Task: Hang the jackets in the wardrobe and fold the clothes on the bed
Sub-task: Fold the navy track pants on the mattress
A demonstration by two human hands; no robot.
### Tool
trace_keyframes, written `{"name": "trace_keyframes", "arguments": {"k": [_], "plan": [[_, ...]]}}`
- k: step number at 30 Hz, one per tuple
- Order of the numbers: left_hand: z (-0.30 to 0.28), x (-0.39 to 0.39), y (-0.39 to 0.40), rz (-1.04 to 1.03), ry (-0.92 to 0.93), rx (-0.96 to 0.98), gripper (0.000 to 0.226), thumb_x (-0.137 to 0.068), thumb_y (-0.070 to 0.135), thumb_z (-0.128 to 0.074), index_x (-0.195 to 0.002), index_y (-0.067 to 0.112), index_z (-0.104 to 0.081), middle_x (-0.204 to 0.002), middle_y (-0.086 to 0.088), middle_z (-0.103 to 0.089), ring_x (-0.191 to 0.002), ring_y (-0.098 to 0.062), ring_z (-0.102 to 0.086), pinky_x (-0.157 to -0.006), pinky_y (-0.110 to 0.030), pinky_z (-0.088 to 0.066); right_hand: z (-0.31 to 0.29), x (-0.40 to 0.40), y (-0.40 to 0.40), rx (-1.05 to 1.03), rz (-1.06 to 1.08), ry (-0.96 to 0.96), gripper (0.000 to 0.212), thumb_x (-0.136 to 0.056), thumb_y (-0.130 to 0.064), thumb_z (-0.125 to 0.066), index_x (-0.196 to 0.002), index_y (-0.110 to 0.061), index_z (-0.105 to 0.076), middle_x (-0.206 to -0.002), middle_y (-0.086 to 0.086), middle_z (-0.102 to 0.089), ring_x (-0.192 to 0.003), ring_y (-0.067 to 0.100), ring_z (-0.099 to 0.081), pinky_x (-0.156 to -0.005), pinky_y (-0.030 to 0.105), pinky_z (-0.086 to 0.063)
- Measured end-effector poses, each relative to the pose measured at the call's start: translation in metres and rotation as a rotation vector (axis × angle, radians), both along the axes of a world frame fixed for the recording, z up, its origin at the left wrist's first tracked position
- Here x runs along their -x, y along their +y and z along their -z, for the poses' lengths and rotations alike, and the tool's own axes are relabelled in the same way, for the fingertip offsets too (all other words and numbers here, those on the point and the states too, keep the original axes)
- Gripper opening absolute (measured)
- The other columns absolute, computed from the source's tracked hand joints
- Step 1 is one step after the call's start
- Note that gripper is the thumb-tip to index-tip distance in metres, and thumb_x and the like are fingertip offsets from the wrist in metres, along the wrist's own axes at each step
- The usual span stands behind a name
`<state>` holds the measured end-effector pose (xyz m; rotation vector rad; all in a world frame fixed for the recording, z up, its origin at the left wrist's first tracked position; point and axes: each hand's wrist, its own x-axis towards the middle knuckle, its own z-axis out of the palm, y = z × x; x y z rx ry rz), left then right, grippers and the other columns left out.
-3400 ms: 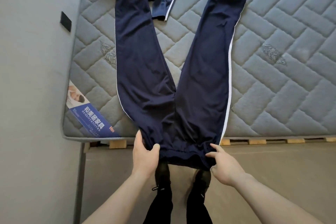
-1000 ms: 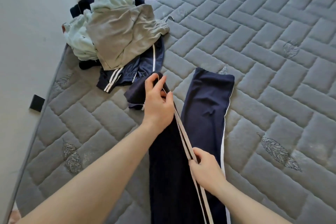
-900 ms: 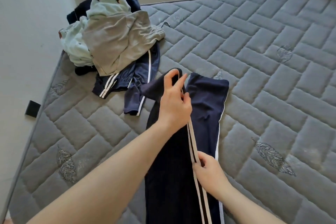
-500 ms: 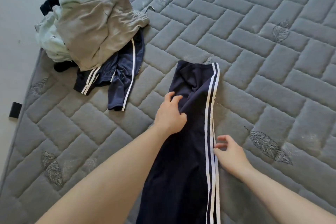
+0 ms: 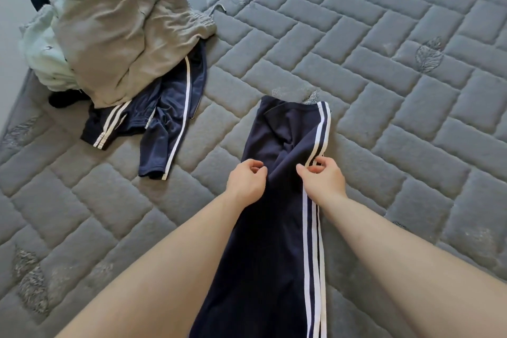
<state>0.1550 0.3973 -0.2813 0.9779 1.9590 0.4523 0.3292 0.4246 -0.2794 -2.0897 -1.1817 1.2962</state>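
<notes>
Navy track pants [image 5: 277, 228] with white side stripes lie lengthwise on the grey quilted mattress [image 5: 384, 77], one leg stacked on the other, hems at the far end. My left hand [image 5: 247, 182] pinches the pants' left edge partway down the legs. My right hand [image 5: 322, 180] pinches the striped right edge at the same height. The fabric bunches into a crease between the two hands.
A heap of clothes sits at the mattress's far left corner: a grey garment [image 5: 123, 38] on top, a pale mint one [image 5: 52, 44] under it, and a navy striped garment [image 5: 159, 118] spilling toward the middle. Wall and floor border the left side.
The left leg was carried over onto the right one, so the pants now lie doubled. Both hands have since moved to the legs' two edges and pinched the fabric there.
</notes>
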Motion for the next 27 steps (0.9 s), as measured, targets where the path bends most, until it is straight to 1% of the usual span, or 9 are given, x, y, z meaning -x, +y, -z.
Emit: {"name": "trace_keyframes", "arguments": {"k": [3, 5, 7, 9, 15, 18, 21, 25, 27], "plan": [[0.008, -0.005, 0.015, -0.064, -0.117, 0.049, 0.03, -0.094, 0.043, -0.064, -0.119, 0.025, -0.068, -0.112, 0.001, -0.073, -0.104, -0.025, -0.069, -0.084, -0.036, -0.057, 0.009, 0.001, 0.007, 0.003, 0.036, -0.05, 0.061, -0.09, -0.042, -0.075, -0.142, -0.019, -0.051, -0.101, -0.011, -0.066, -0.113, 0.019, -0.059, -0.095, 0.033, -0.042], [0.008, -0.01, 0.021, -0.059, -0.193, 0.112, 0.031, -0.091, 0.051, -0.069, -0.114, 0.03, -0.071, -0.102, 0.005, -0.073, -0.092, -0.017, -0.069, -0.067, -0.029, -0.053, 0.014, 0.0, 0.01, 0.012, 0.073, -0.054, 0.042, -0.089, -0.042, -0.075, -0.124, -0.021, -0.063, -0.109, -0.003, -0.069, -0.113, 0.022, -0.062, -0.09, 0.032, -0.044], [0.01, -0.016, 0.024, -0.006, -0.221, 0.137, 0.027, -0.088, 0.053, -0.074, -0.105, 0.032, -0.077, -0.089, 0.009, -0.074, -0.082, -0.009, -0.068, -0.06, -0.023, -0.049, 0.017, -0.004, 0.011, 0.009, 0.081, -0.045, 0.017, -0.09, -0.036, -0.074, -0.102, -0.024, -0.071, -0.102, -0.001, -0.071, -0.106, 0.023, -0.065, -0.083, 0.031, -0.047], [0.011, -0.021, 0.026, -0.001, -0.195, 0.065, 0.015, -0.087, 0.046, -0.078, -0.094, 0.033, -0.08, -0.08, 0.015, -0.072, -0.077, 0.0, -0.065, -0.057, -0.017, -0.044, 0.02, -0.008, 0.011, -0.007, 0.065, -0.067, 0.009, -0.091, -0.032, -0.072, -0.097, -0.025, -0.073, -0.094, -0.003, -0.071, -0.099, 0.022, -0.067, -0.079, 0.029, -0.045], [-0.001, -0.007, 0.035, -0.308, -0.065, -0.343, 0.01, -0.096, 0.03, -0.065, -0.086, 0.028, -0.065, -0.081, 0.008, -0.067, -0.074, -0.004, -0.061, -0.068, -0.02, -0.044, 0.024, -0.011, 0.007, 0.063, -0.062, -0.112, 0.041, -0.085, -0.03, -0.082, -0.113, -0.026, -0.052, -0.092, -0.005, -0.062, -0.088, 0.015, -0.06, -0.079, 0.03, -0.043], [0.011, 0.015, 0.031, -0.285, 0.074, -0.228, 0.006, -0.099, 0.028, -0.059, -0.096, 0.023, -0.061, -0.1, 0.001, -0.066, -0.088, -0.016, -0.063, -0.081, -0.03, -0.045, 0.032, -0.009, 0.006, 0.078, -0.088, -0.129, 0.04, -0.086, -0.02, -0.077, -0.114, -0.025, -0.048, -0.102, -0.002, -0.061, -0.097, 0.019, -0.06, -0.081, 0.03, -0.04], [0.018, 0.032, 0.033, -0.2, 0.121, -0.049, 0.015, -0.094, 0.027, -0.064, -0.104, 0.017, -0.064, -0.11, -0.004, -0.067, -0.1, -0.024, -0.064, -0.083, -0.033, -0.046, 0.036, -0.007, 0.009, 0.105, -0.087, -0.133, 0.038, -0.085, -0.017, -0.071, -0.11, -0.024, -0.044, -0.104, -0.001, -0.059, -0.101, 0.022, -0.058, -0.081, 0.03, -0.039], [0.008, 0.03, 0.057, -0.125, 0.063, -0.078, 0.03, -0.087, 0.047, -0.071, -0.105, 0.025, -0.065, -0.109, 0.002, -0.069, -0.103, -0.022, -0.066, -0.092, -0.037, -0.052, 0.037, -0.011, 0.017, 0.186, -0.13, -0.093, 0.04, -0.084, -0.018, -0.071, -0.109, -0.024, -0.041, -0.092, -0.004, -0.056, -0.085, 0.013, -0.057, -0.065, 0.024, -0.039], [0.003, 0.024, 0.075, -0.125, 0.039, -0.11, 0.042, -0.083, 0.056, -0.071, -0.112, 0.026, -0.069, -0.116, 0.003, -0.07, -0.107, -0.021, -0.066, -0.1, -0.042, -0.053, 0.036, -0.012, 0.022, 0.227, -0.152, -0.096, 0.035, -0.086, -0.018, -0.069, -0.11, -0.022, -0.044, -0.103, 0.0, -0.061, -0.089, 0.014, -0.059, -0.067, 0.024, -0.042]]}}
